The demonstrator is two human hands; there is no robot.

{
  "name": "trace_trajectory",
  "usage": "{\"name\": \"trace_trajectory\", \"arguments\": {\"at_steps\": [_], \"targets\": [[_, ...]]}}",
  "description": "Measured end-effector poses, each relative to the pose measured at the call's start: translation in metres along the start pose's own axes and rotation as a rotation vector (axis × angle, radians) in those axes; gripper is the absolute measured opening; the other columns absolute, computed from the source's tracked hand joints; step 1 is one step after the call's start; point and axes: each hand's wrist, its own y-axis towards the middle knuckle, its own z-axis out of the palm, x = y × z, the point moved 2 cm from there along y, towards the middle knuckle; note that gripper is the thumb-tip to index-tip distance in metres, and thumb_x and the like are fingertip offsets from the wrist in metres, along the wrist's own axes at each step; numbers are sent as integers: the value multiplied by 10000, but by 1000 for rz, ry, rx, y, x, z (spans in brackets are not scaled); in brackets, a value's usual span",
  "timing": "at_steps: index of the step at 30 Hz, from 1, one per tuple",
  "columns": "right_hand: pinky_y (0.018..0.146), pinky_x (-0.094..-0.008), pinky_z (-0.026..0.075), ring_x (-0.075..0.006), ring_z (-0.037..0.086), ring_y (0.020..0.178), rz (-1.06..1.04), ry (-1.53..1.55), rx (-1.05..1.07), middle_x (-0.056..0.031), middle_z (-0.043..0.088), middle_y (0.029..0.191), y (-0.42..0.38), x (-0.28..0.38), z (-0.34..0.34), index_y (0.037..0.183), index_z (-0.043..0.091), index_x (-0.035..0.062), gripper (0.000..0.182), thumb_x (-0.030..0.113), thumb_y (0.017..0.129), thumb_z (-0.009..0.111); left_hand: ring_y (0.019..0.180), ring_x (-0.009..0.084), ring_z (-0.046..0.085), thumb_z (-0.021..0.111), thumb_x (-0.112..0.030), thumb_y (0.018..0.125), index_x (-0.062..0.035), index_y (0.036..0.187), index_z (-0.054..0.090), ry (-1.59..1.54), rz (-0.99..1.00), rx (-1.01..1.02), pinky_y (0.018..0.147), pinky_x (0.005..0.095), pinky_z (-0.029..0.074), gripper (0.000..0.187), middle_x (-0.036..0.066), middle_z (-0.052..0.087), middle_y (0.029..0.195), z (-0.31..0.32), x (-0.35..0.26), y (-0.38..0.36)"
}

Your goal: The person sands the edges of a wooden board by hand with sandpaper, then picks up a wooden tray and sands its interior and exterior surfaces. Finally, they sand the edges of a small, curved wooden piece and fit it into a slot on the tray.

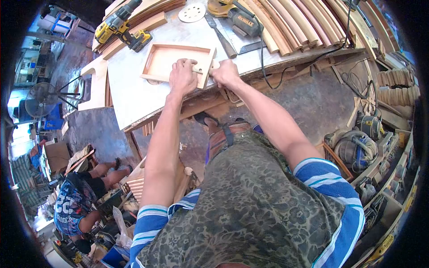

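A shallow, light-wood tray (154, 56) with raised walls rests near the front edge of the white worktable (138, 100). My left hand (183, 76) is closed over the tray's near side, with its fingers reaching inside. Beside those fingers is a small pale piece with a dark spot (198, 70); I cannot make out what it is. My right hand (226, 73) is closed against the outside of the tray's right wall (208, 69). Whatever its fingers may hold is hidden.
Behind the tray lie a yellow cordless drill (120, 26), a perforated sanding disc (192, 13), a chisel-like hand tool (221, 36) and a corded DeWalt sander (243, 21). Curved wood strips (304, 22) fill the back right. A person (73, 205) works at lower left.
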Motion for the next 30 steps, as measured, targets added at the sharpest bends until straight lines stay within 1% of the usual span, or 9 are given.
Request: {"name": "trace_trajectory", "arguments": {"at_steps": [3, 5, 7, 10, 12, 17, 19, 26, 30], "targets": [[655, -365, 624, -220, 735, 563, -23, -6, -18, -136, 709, 595, 1, -3, 7, 697, 748, -36, 308, 221, 864, 712, 1277, 407, 531, 597, -151, 878, -143, 1317, 643, -38, 21, 0, 1083, 520, 466, 441, 193, 573, 1342, -1, 2, -1], [629, -357, 618, -209, 724, 542, -27, -35, 112, -129, 706, 593, -9, 2, 0, 702, 750, -28, 290, 207, 869, 717, 1285, 408, 527, 616, -183, 894, -134, 1324, 640, -24, 3, -11, 1089, 517, 461, 433, 192, 575, 1350, 0, 1, 1], [565, -353, 605, -199, 706, 516, -40, -12, 98, -122, 707, 596, -4, 6, -5, 706, 747, -28, 278, 188, 878, 720, 1293, 409, 524, 635, -216, 910, -125, 1331, 636, -11, -20, -13, 1096, 514, 456, 430, 190, 577, 1358, -2, -3, 1], [475, -345, 582, -192, 686, 493, -2, 47, 152, -112, 723, 636, -3, 10, -6, 724, 735, -55, 320, 217, 893, 741, 1316, 405, 513, 691, -329, 934, -114, 1346, 630, -11, -28, -12, 1103, 508, 451, 468, 193, 562, 1387, -3, -3, -1], [477, -340, 586, -188, 682, 489, 21, 24, 176, -110, 721, 638, -10, 14, -7, 743, 736, -61, 325, 224, 899, 743, 1320, 396, 512, 725, -428, 934, -119, 1364, 624, 3, -20, -17, 1107, 506, 446, 540, 192, 560, 1391, -2, -3, 0], [476, -340, 593, -180, 677, 489, 42, -90, 251, -103, 714, 639, -13, 18, -18, 792, 737, -75, 336, 240, 909, 746, 1313, 389, 518, 737, -431, 927, -129, 1381, 621, 21, -32, -5, 1101, 508, 450, 558, 187, 560, 1395, -4, -3, 0], [473, -349, 593, -180, 679, 498, -3, -26, 179, -99, 711, 634, -14, 18, -21, 787, 734, -68, 323, 232, 906, 745, 1311, 387, 519, 738, -430, 926, -134, 1383, 622, 15, -41, -13, 1096, 506, 453, 557, 185, 561, 1393, -4, -5, 1], [465, -360, 583, -179, 679, 518, -1, -18, 240, -119, 718, 676, -11, 6, -9, 824, 731, -67, 271, 187, 914, 706, 1308, 384, 521, 769, -410, 898, -176, 1356, 645, 29, -39, -1, 1089, 506, 469, 529, 164, 555, 1390, -4, -5, 2], [443, -363, 565, -165, 671, 539, 9, 128, 356, -121, 731, 733, -11, 4, -13, 856, 725, -75, 298, 210, 929, 679, 1318, 380, 514, 781, -387, 884, -207, 1348, 652, 21, -65, 23, 1094, 509, 471, 514, 152, 551, 1395, -5, -5, 1]]}}
